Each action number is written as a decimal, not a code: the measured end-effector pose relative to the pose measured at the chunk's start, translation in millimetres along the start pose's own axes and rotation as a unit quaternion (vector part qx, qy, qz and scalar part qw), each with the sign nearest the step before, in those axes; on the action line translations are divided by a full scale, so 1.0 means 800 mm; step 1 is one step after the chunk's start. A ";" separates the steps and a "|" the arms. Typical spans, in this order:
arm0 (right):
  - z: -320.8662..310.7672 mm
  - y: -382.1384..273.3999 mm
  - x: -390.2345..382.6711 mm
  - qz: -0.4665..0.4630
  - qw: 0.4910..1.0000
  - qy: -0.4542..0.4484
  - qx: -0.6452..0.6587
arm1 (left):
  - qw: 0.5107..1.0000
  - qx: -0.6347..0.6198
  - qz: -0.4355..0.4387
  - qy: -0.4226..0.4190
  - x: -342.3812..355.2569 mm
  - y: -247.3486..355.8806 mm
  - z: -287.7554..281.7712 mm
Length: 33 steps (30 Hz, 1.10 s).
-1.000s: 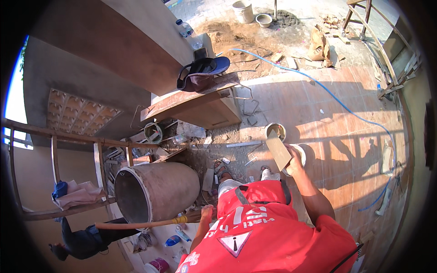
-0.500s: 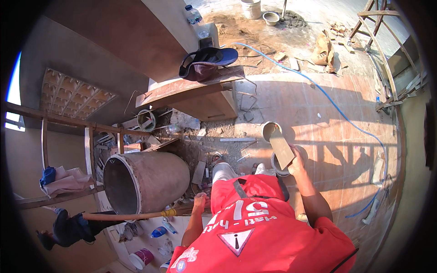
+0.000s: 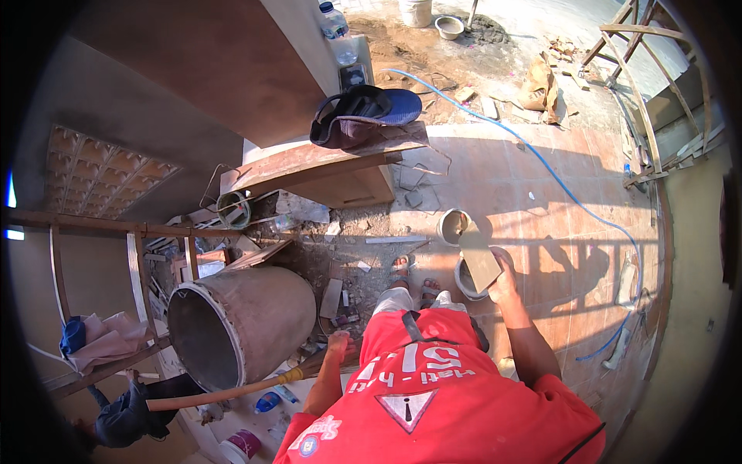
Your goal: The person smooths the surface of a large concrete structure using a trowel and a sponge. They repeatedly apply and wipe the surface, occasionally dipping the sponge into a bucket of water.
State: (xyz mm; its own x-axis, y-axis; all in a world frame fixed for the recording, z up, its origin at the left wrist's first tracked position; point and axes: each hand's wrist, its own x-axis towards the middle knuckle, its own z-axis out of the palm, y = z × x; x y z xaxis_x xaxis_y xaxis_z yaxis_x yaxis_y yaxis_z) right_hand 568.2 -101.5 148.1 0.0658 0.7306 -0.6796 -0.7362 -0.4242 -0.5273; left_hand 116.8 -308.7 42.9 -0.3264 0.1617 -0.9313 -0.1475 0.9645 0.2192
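Observation:
In my right hand is a flat rectangular plastering float, its broad grey-brown face turned up. My fingers wrap its near right side, and its handle is hidden. It overlaps two small buckets: a pale bucket at its far end and a grey bucket partly hidden beneath it. My left hand hangs low at my left side, fingers loosely apart, with nothing visible in it. A broom with a long wooden handle lies beside that forearm; its brown head is partly covered by the arm.
Left of me a large concrete cylinder lies on its side amid rubble. A cap sits on a wooden ledge ahead. A blue hose crosses the tiles at right. A person in dark clothing is at lower left.
The view has tilted and shifted slightly, bringing my sandalled feet into sight. The float has moved a little nearer to me and away from the pale bucket's mouth, still in my right hand.

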 end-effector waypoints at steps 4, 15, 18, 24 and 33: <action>0.007 0.007 -0.002 -0.010 1.000 0.013 -0.023 | 0.999 0.013 0.047 0.000 0.016 0.071 -0.024; 0.004 -0.009 -0.068 -0.131 0.984 0.123 0.012 | 0.976 0.174 0.116 -0.059 0.086 0.252 -0.053; -0.014 0.000 -0.098 -0.140 0.971 0.179 0.072 | 0.968 0.205 0.125 -0.071 0.086 0.325 -0.032; -0.073 0.052 -0.154 -0.162 0.938 0.258 0.167 | 0.951 0.259 0.153 -0.072 0.093 0.406 0.040; -0.164 0.088 -0.200 -0.152 0.899 0.328 0.248 | 0.924 0.316 0.174 -0.129 0.076 0.392 0.184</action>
State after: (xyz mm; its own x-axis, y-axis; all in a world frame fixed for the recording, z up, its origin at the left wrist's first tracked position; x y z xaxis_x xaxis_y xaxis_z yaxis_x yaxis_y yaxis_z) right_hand 593.9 -318.6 153.1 0.5778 0.2303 -0.7830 -0.8161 0.1520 -0.5575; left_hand 188.1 34.1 12.4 -0.0063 0.4515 -0.8923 0.5262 0.7602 0.3809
